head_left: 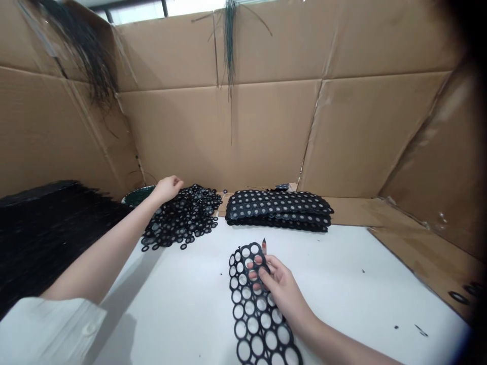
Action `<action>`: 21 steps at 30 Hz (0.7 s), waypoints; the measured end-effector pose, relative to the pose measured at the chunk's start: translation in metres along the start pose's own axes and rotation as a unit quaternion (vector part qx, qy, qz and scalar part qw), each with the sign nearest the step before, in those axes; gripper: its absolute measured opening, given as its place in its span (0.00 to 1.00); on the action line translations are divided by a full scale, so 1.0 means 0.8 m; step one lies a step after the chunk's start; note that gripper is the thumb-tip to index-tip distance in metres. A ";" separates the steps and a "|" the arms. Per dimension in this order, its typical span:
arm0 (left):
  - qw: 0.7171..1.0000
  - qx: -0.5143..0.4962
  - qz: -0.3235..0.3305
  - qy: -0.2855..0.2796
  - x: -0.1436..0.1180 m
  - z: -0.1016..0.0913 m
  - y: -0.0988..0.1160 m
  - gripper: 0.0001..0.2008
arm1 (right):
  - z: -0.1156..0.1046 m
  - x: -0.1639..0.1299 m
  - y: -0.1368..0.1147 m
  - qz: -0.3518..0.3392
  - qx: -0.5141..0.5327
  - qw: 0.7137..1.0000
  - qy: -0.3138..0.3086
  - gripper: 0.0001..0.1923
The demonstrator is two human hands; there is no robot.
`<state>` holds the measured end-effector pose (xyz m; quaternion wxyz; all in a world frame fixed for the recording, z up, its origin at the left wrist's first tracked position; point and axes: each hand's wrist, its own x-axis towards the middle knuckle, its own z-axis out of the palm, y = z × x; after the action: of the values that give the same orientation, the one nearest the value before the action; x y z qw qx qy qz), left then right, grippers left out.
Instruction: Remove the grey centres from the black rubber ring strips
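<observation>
The ring sheet (pixel 255 305) is black, patterned with round holes — the loose rings (pixel 183 246) black too, the black stack (pixel 279 210) dotted pale in rows, the worktop (pixel 182 299) white.

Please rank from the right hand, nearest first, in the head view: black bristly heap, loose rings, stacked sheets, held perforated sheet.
1. Held perforated sheet, in the right hand.
2. Stacked sheets, behind it.
3. Loose rings, left and behind.
4. Black bristly heap, far left.
</observation>
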<state>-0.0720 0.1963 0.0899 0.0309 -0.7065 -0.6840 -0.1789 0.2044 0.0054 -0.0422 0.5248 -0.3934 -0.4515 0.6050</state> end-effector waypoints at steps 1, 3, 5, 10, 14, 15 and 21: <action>1.000 -0.015 0.022 -0.003 -0.020 -0.003 0.012 0.19 | 0.001 -0.001 -0.001 -0.001 0.000 1.000 -0.008 0.12; 0.994 -0.050 0.087 -0.042 -0.070 -0.003 0.040 0.19 | 0.003 -0.003 -0.002 -0.004 -0.001 1.000 -0.023 0.12; 0.975 -0.093 0.165 -0.112 -0.130 0.003 0.071 0.17 | 0.006 -0.007 -0.002 -0.006 -0.005 0.999 -0.034 0.12; 0.910 -0.222 0.258 -0.237 -0.235 0.016 0.114 0.09 | 0.014 -0.017 -0.001 -0.011 -0.036 0.997 -0.069 0.12; 0.940 -0.247 0.172 -0.159 -0.241 -0.002 0.091 0.06 | 0.014 -0.025 -0.004 0.027 -0.116 0.986 -0.114 0.11; 0.945 -0.256 0.148 -0.137 -0.239 -0.008 0.079 0.05 | 0.014 -0.028 -0.006 0.048 -0.138 0.979 -0.143 0.11; 0.924 -0.373 0.005 -0.088 -0.262 -0.043 -0.004 0.08 | 0.020 -0.052 -0.014 0.114 -0.235 0.914 -0.310 0.17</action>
<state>-0.0827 -0.0140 0.0596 -0.2942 -0.6834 -0.5640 -0.3582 0.1980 -0.0372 -0.0264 0.1785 -0.3469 -0.6730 0.6284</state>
